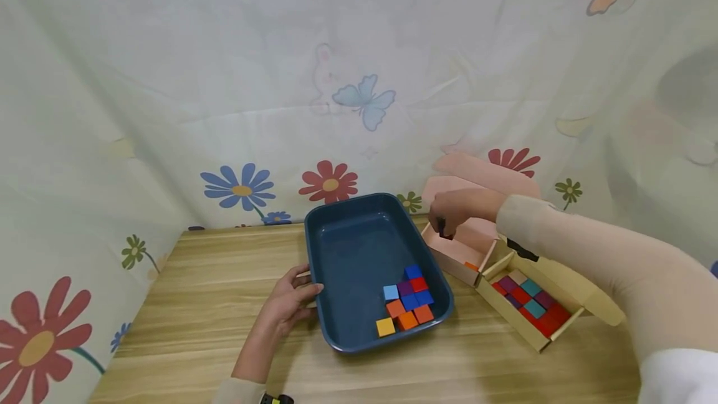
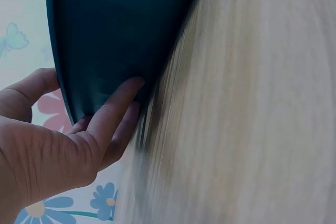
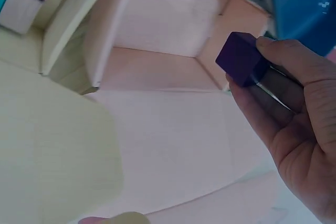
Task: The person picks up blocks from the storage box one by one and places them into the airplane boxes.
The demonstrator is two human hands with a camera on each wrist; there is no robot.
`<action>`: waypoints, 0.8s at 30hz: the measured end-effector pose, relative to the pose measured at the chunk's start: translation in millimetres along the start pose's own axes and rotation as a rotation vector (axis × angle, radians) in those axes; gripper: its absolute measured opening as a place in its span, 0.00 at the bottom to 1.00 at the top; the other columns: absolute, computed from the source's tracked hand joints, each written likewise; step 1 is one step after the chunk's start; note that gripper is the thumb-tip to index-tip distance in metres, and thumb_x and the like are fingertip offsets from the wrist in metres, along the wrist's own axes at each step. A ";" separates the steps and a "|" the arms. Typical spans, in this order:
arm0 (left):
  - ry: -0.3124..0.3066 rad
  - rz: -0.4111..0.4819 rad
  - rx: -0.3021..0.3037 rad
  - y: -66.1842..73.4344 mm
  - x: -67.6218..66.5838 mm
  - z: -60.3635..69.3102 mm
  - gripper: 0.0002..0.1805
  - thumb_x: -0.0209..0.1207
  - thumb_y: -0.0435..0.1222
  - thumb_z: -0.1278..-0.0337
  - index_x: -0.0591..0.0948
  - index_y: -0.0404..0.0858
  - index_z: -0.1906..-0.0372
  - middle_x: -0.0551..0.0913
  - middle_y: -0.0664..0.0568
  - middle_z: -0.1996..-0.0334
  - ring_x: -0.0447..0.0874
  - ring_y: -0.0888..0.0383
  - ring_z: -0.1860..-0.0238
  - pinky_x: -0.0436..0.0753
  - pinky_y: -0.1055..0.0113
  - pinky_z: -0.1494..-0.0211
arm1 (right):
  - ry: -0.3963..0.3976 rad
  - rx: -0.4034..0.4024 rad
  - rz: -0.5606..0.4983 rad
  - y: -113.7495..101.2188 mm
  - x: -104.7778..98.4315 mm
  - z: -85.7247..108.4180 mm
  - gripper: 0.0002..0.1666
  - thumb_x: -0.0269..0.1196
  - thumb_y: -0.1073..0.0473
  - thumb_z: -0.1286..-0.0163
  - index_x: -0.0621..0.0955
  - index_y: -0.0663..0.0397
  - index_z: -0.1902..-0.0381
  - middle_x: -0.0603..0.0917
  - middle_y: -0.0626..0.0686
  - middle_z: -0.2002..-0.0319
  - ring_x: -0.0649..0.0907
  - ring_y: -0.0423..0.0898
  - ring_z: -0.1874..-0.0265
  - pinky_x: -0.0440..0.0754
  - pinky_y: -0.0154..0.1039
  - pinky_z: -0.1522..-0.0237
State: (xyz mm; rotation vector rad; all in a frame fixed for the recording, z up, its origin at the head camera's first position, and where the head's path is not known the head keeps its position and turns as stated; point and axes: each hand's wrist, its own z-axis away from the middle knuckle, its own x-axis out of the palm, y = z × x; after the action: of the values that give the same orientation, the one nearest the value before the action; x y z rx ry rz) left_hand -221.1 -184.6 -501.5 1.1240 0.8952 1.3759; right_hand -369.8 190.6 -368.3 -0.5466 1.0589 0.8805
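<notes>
Floral cloth [image 1: 269, 123], pale, behind and beside the work: red and blue flowers low down, blue butterfly higher up.

Tabletop [image 1: 224, 279], pale wood grain, beneath everything listed below.

Left hand [image 1: 288, 298], at the tray's left long side: fingers narrow, with the tray wall gripped between thumb and fingertips; dark watch [image 1: 275, 399] with a yellow patch at the wrist, just inside the lower edge of the head view.

Blue tray [image 1: 353, 254], deep, rectangular with rounded corners, set slightly askew at mid-tabletop; far part bare.

Ten loose cubes, grouped in the tray's near right corner: one yellow cube [image 1: 385, 327], one light blue cube [image 1: 390, 293], one purple, one red, three darker blue, three orange.

Pink box [image 1: 455, 264], right of the tray, lid raised at the back; orange cube [image 1: 471, 265] inside.

Right hand [image 1: 457, 207], above the pink box: purple cube [image 3: 241, 59] pinched between thumb and fingertips, clear of the box floor in the right wrist view.

Yellow box [image 1: 507, 312], farthest right, just beside the pink box, set diagonally, lid folded outward; red, purple, teal and beige cubes [image 1: 533, 308] packed in rows inside.
</notes>
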 end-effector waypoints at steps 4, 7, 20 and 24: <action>-0.009 -0.002 0.000 0.1 -0.5 -0.1 0.40 0.64 0.27 0.38 0.60 0.34 0.24 0.67 0.32 0.32 0.80 0.44 0.46 0.85 0.49 0.55 | -0.079 0.010 -0.029 8.7 10.6 -6.1 0.04 0.69 0.66 0.38 0.89 0.53 0.67 0.86 0.43 0.74 0.79 0.37 0.75 0.82 0.36 0.66; -0.015 -0.007 0.000 -0.1 -0.9 -0.3 0.40 0.64 0.27 0.39 0.59 0.34 0.24 0.66 0.32 0.32 0.80 0.44 0.45 0.85 0.48 0.54 | -0.137 0.030 -0.101 12.1 21.6 -10.4 0.05 0.68 0.67 0.37 0.89 0.54 0.67 0.86 0.43 0.75 0.78 0.36 0.76 0.81 0.35 0.67; -0.007 -0.010 0.005 0.9 -3.1 2.1 0.40 0.64 0.27 0.39 0.60 0.34 0.24 0.67 0.32 0.32 0.80 0.42 0.44 0.85 0.48 0.54 | -0.285 0.096 -0.318 10.8 51.9 -20.9 0.05 0.68 0.65 0.33 0.90 0.50 0.64 0.89 0.46 0.71 0.88 0.45 0.69 0.86 0.38 0.62; -0.006 -0.005 0.003 0.3 -3.3 2.0 0.40 0.64 0.27 0.39 0.60 0.34 0.24 0.67 0.32 0.33 0.79 0.43 0.44 0.85 0.48 0.54 | -0.317 0.111 -0.364 11.3 56.1 -20.4 0.08 0.66 0.65 0.31 0.89 0.48 0.61 0.89 0.45 0.69 0.87 0.43 0.69 0.87 0.40 0.59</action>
State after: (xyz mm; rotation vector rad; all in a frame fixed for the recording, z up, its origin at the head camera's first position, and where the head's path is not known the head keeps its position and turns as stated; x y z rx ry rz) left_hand -219.4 -188.1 -501.1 1.1266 0.8957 1.3667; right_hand -377.7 201.2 -427.6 -0.4694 0.6863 0.5603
